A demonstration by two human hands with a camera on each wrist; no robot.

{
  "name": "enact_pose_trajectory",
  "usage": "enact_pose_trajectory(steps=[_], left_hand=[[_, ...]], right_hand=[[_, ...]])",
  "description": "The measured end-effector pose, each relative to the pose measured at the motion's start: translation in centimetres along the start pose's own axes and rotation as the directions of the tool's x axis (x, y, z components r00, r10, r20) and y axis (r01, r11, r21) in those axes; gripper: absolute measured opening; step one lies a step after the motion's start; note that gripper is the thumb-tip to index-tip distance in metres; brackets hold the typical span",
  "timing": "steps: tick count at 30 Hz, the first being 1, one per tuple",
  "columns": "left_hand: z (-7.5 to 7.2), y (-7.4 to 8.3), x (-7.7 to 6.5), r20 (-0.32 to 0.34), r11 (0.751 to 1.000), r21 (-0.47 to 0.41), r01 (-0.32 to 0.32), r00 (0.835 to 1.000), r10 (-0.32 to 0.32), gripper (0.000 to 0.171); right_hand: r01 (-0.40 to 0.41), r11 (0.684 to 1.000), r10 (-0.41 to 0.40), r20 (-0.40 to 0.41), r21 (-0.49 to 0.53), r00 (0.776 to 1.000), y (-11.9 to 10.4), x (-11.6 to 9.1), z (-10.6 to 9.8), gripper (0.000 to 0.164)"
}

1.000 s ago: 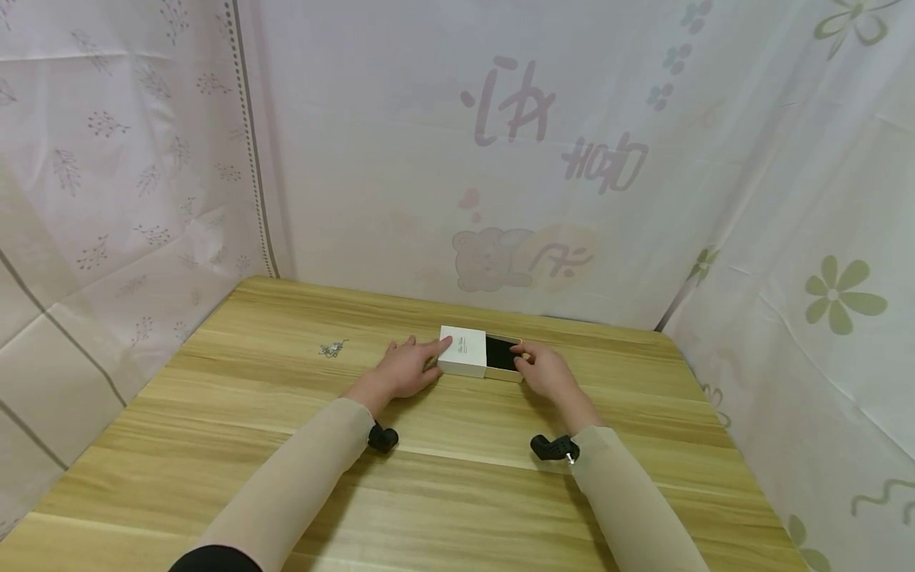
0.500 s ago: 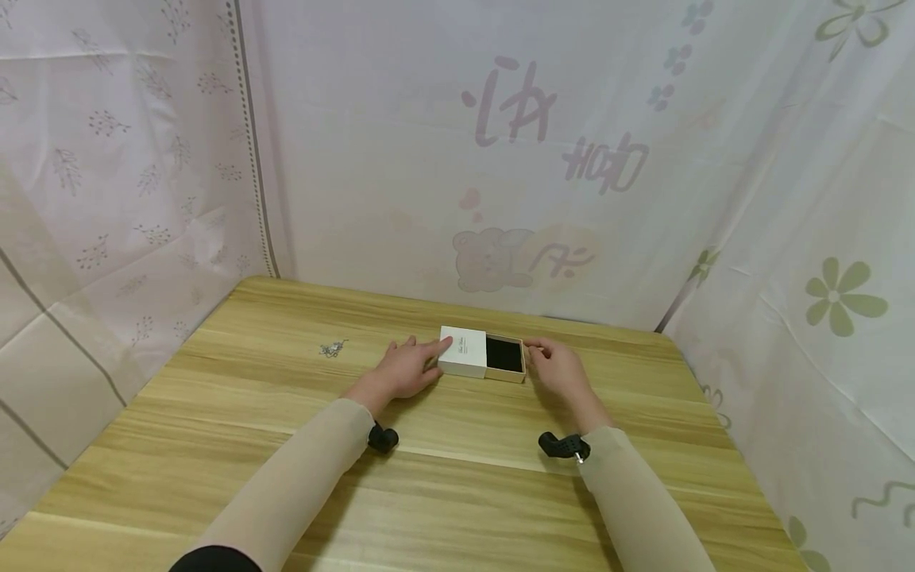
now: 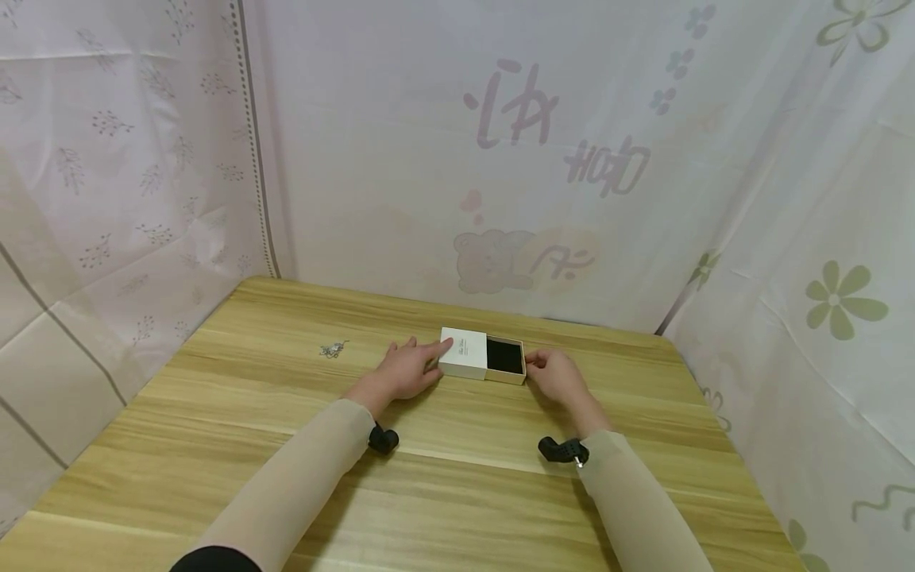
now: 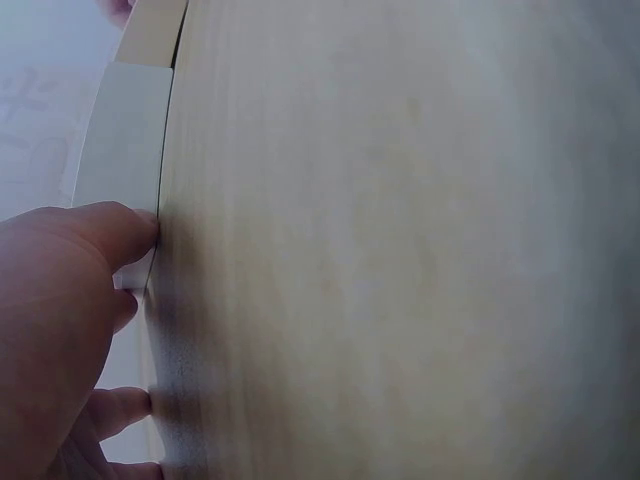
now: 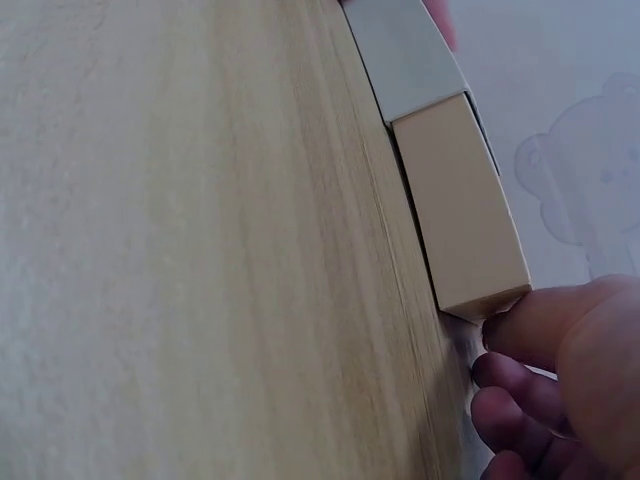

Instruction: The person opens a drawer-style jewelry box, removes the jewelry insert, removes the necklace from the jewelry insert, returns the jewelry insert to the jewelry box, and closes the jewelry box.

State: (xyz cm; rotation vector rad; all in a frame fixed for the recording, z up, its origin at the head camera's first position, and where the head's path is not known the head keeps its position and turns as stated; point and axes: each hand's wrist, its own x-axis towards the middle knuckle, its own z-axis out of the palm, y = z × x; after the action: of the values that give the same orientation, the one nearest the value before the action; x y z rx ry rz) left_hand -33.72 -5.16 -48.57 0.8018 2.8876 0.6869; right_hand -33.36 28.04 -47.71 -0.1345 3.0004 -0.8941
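A small white box sleeve (image 3: pixel 463 357) with printed lettering sits on the wooden table, with a tan drawer (image 3: pixel 506 377) part-way out of its right side. Inside the drawer lies a black lining (image 3: pixel 504 356). My left hand (image 3: pixel 402 371) holds the sleeve at its left end, index finger on top and thumb on the near side; the left wrist view shows that thumb (image 4: pixel 130 230) against the wall. At the drawer's right end is my right hand (image 3: pixel 560 377). In the right wrist view its thumb (image 5: pixel 520 325) touches the end face, the other fingers loosely bent below.
A small heap of thin silvery chain (image 3: pixel 332 349) lies on the table, left of the left hand. The wooden table (image 3: pixel 457 492) meets patterned white curtains (image 3: pixel 372 159) at its back and sides.
My right hand has let go of the drawer's edge and black lining, moved right, and now touches the drawer's outer end. The left hand has stayed on the sleeve.
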Motion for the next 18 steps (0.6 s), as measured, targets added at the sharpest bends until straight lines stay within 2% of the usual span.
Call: enact_pose_trajectory(steps=[10,18], left_hand=[[0.09,-0.23,-0.02,-0.007,1.0,-0.006,-0.01,1.0,0.01,0.065],[-0.28,0.1,0.02,0.019,1.0,0.003,0.006,1.0,-0.006,0.065]], right_hand=[[-0.005,0.999,0.005,-0.014,-0.032,1.0,-0.18,0.32,0.22,0.027],[-0.01,0.998,0.007,-0.041,-0.058,0.999,-0.69,0.35,0.34,0.029]])
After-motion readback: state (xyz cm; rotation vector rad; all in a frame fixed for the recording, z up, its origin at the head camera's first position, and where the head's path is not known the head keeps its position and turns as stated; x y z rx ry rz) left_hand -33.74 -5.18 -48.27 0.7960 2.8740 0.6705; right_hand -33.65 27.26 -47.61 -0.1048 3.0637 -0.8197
